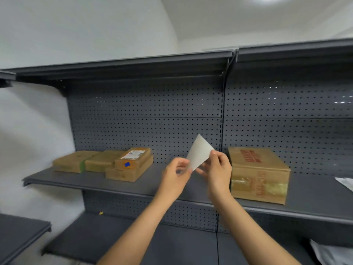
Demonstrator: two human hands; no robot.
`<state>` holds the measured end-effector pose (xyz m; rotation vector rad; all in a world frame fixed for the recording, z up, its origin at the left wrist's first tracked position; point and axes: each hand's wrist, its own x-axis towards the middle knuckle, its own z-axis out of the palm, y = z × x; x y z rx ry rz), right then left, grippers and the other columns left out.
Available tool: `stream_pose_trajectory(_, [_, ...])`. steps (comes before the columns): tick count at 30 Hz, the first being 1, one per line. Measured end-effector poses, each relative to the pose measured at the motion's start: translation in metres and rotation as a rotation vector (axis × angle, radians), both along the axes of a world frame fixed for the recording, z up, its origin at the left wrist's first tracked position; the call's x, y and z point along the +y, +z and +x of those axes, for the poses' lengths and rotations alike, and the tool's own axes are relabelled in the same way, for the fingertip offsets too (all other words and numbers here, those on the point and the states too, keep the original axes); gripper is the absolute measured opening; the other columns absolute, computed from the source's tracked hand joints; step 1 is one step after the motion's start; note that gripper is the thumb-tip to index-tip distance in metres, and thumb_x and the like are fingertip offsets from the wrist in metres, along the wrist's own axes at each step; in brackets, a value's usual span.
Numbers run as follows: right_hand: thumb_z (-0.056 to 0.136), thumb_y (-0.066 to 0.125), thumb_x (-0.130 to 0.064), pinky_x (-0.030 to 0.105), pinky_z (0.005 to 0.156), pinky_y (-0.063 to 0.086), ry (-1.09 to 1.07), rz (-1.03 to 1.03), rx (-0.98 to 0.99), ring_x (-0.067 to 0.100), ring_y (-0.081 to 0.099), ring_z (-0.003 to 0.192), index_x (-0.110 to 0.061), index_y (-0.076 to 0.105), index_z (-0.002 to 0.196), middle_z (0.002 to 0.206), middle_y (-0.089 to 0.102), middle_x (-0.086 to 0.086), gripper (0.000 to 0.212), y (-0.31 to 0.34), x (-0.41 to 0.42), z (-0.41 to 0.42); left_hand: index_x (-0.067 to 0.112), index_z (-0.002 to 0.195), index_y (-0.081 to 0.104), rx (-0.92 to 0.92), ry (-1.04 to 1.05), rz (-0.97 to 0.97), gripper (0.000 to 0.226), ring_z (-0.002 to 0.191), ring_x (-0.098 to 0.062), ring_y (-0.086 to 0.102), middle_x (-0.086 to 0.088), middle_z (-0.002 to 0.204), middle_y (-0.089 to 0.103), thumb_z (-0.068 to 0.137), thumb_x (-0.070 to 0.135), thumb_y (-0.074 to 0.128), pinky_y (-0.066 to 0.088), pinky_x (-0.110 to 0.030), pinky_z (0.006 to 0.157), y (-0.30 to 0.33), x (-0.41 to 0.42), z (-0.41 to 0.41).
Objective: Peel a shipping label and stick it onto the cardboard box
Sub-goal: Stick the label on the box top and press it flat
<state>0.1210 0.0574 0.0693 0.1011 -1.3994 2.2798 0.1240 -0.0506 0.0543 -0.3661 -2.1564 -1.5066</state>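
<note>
A white shipping label (198,152) is held up in front of the shelf, its blank side facing me and one corner pointing up. My left hand (176,174) pinches its lower left corner. My right hand (218,171) grips its right edge between thumb and fingers. A large cardboard box (259,175) with red print and clear tape stands on the grey shelf (91,180) just right of my right hand. Whether the backing has come away from the label I cannot tell.
A group of smaller cardboard boxes (107,163) lies at the shelf's left, the top one (133,158) bearing a printed label and a blue sticker. White paper (346,183) lies at the far right. A lower shelf (172,243) sits below, a perforated back panel (152,115) behind.
</note>
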Motion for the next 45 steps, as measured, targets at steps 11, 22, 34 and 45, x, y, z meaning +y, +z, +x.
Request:
stream_pose_trajectory(11, [0.094,0.046,-0.022,0.037,0.069,0.057,-0.038,-0.046,-0.001,0.016,0.062,0.076,-0.012,0.051,0.081,0.076,0.057,0.006,0.017,0.012,0.077,0.023,0.02,0.09,0.055,0.031,-0.245,0.089,0.009,0.079,-0.006,0.057,0.016,0.086,0.059,0.085,0.013,0.059,0.045,-0.003,0.061,0.01,0.086,-0.001])
stream_pose_trajectory(22, [0.091,0.045,-0.02,0.041,0.088,0.05,0.2,-0.002,-0.028,0.022,0.062,0.102,-0.012,0.054,0.108,0.101,0.067,0.008,0.021,0.006,0.108,0.031,0.009,0.091,0.051,-0.112,-0.208,0.275,0.003,0.072,-0.013,0.06,-0.004,0.087,0.064,0.089,0.009,0.049,0.046,-0.012,0.049,0.01,0.101,-0.012])
stream_pose_trajectory(34, [0.085,0.058,-0.021,0.035,0.079,0.045,-0.189,0.285,-0.216,0.016,0.054,0.081,-0.021,0.06,0.088,0.09,0.063,-0.001,0.004,0.008,0.159,0.006,0.009,0.083,0.055,-0.428,-0.416,0.628,0.011,0.076,-0.019,0.062,-0.005,0.085,0.065,0.09,0.016,0.051,0.051,-0.036,0.069,0.018,0.108,-0.033])
stream_pose_trajectory(45, [0.084,0.059,-0.007,0.016,0.047,0.048,-0.096,0.366,-0.182,0.012,0.061,0.062,-0.009,0.058,0.073,0.077,0.067,0.004,0.012,0.021,0.199,-0.054,0.011,0.085,0.06,-0.376,-0.386,0.566,0.013,0.08,-0.016,0.063,-0.003,0.088,0.067,0.091,0.015,0.049,0.051,-0.029,0.068,0.028,0.151,-0.087])
